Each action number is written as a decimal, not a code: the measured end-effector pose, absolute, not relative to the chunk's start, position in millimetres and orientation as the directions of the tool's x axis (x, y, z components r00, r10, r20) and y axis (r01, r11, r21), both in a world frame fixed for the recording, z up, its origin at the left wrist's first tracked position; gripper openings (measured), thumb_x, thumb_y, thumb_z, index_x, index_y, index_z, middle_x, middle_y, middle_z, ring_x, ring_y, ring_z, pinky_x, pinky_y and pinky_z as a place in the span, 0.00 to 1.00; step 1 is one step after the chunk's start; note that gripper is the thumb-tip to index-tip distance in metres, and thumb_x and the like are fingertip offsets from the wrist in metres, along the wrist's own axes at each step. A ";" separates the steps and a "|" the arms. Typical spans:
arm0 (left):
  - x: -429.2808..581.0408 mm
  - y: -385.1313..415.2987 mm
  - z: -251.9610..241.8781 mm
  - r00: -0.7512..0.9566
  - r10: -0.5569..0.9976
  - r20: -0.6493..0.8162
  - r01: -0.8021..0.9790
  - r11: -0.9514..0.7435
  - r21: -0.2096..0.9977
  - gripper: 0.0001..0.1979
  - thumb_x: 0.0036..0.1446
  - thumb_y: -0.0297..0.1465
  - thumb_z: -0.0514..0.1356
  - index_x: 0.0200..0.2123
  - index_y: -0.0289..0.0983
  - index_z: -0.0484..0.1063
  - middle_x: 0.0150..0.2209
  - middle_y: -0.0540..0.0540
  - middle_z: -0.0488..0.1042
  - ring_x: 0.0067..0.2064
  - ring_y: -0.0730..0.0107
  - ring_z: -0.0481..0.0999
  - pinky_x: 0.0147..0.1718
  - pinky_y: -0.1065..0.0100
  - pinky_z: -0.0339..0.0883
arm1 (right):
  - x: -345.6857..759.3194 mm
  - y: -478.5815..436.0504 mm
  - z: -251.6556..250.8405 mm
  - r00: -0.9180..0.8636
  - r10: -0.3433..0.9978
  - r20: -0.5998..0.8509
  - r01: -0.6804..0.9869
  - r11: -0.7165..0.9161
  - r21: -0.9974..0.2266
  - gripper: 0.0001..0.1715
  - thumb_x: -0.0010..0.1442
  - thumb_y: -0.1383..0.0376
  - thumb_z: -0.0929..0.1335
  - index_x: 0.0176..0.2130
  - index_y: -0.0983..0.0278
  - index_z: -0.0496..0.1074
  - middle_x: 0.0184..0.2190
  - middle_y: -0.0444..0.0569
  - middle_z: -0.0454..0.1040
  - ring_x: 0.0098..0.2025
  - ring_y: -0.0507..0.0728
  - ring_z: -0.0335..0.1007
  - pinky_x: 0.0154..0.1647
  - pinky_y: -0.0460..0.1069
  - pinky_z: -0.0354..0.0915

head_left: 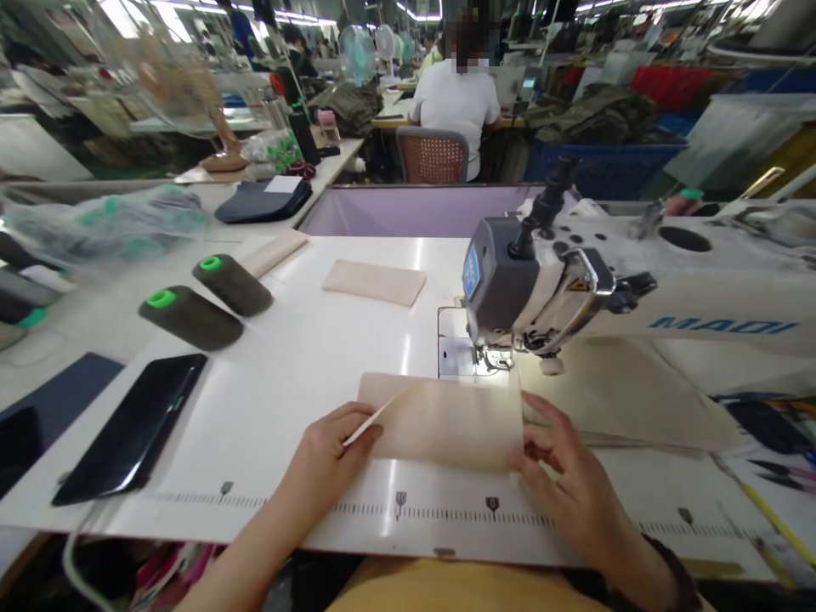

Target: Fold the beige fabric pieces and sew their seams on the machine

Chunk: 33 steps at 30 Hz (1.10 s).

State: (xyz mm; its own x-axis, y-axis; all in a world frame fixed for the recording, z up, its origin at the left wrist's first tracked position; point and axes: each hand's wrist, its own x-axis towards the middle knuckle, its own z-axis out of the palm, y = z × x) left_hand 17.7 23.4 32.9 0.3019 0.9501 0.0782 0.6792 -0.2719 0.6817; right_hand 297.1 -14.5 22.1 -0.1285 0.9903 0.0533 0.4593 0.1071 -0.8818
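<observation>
A beige fabric piece (456,421) lies on the white table in front of the sewing machine (510,263), its layers parted at the left end. My left hand (337,446) pinches a raised layer at that end between thumb and fingers. At the right end, my right hand (561,467) has its thumb and fingertips on the edge of the same piece. The fabric's far edge is just short of the lit presser foot (501,359). A stack of larger beige fabric sheets (631,391) lies under the machine arm, right of my right hand.
Another beige folded piece (376,281) lies farther back. Two dark thread cones (191,317) and a black phone (133,425) with a cable are at the left. A ruler scale (399,507) runs along the table's front. A person in white (454,106) sits beyond the table.
</observation>
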 end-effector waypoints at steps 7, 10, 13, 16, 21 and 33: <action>12.3 28.4 25.1 0.313 0.946 0.085 0.757 -0.303 0.580 0.09 0.55 0.29 0.51 0.31 0.39 0.71 0.27 0.52 0.74 0.28 0.72 0.73 0.28 0.75 0.66 | 290.8 -12.3 14.1 -0.054 0.998 -0.018 0.613 0.019 -0.790 0.14 0.58 0.59 0.62 0.40 0.65 0.71 0.25 0.45 0.72 0.23 0.51 0.67 0.24 0.44 0.63; 12.0 28.3 17.3 0.237 0.960 0.146 0.800 -0.278 0.531 0.09 0.56 0.34 0.52 0.37 0.38 0.68 0.28 0.52 0.74 0.27 0.71 0.74 0.27 0.73 0.67 | 289.8 -10.0 13.0 -0.037 0.999 -0.029 0.624 0.000 -0.781 0.13 0.56 0.60 0.63 0.38 0.64 0.72 0.24 0.46 0.73 0.24 0.53 0.68 0.25 0.45 0.64; 10.4 25.3 10.0 0.175 0.958 0.229 0.829 -0.269 0.490 0.19 0.57 0.36 0.52 0.50 0.38 0.60 0.31 0.50 0.74 0.24 0.71 0.73 0.24 0.73 0.68 | 289.8 -9.4 14.2 -0.031 0.999 -0.043 0.639 -0.014 -0.769 0.13 0.55 0.61 0.64 0.37 0.64 0.72 0.24 0.46 0.73 0.24 0.53 0.68 0.26 0.45 0.65; 8.8 22.8 7.4 0.273 0.900 0.341 0.799 -0.409 0.441 0.19 0.59 0.33 0.52 0.53 0.39 0.58 0.34 0.49 0.73 0.29 0.72 0.74 0.28 0.74 0.69 | 289.3 -8.8 16.6 -0.027 0.998 -0.057 0.635 -0.027 -0.772 0.12 0.55 0.61 0.64 0.37 0.64 0.73 0.24 0.46 0.73 0.24 0.53 0.68 0.26 0.45 0.65; 8.2 21.6 11.0 0.406 0.843 0.352 0.735 -0.530 0.422 0.10 0.60 0.30 0.51 0.40 0.38 0.70 0.35 0.47 0.70 0.35 0.73 0.73 0.35 0.77 0.69 | 287.1 -7.1 21.6 -0.042 0.998 -0.046 0.637 -0.008 -0.771 0.10 0.53 0.64 0.64 0.35 0.64 0.73 0.23 0.45 0.72 0.23 0.52 0.67 0.25 0.44 0.63; 8.9 19.8 14.1 0.365 0.860 0.355 0.767 -0.495 0.410 0.12 0.60 0.34 0.51 0.38 0.38 0.72 0.36 0.46 0.72 0.36 0.69 0.74 0.40 0.72 0.71 | 285.7 -5.5 22.9 -0.055 0.997 -0.045 0.662 0.003 -0.749 0.11 0.53 0.66 0.63 0.35 0.64 0.74 0.22 0.45 0.71 0.23 0.52 0.66 0.25 0.44 0.63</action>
State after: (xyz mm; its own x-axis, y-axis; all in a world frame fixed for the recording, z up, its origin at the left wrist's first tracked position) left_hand 8.9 19.8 14.1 0.3655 0.8605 0.3549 0.7666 -0.4945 0.4095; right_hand 285.7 -5.5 22.9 -0.0551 0.9975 -0.0453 0.6623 0.0026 -0.7492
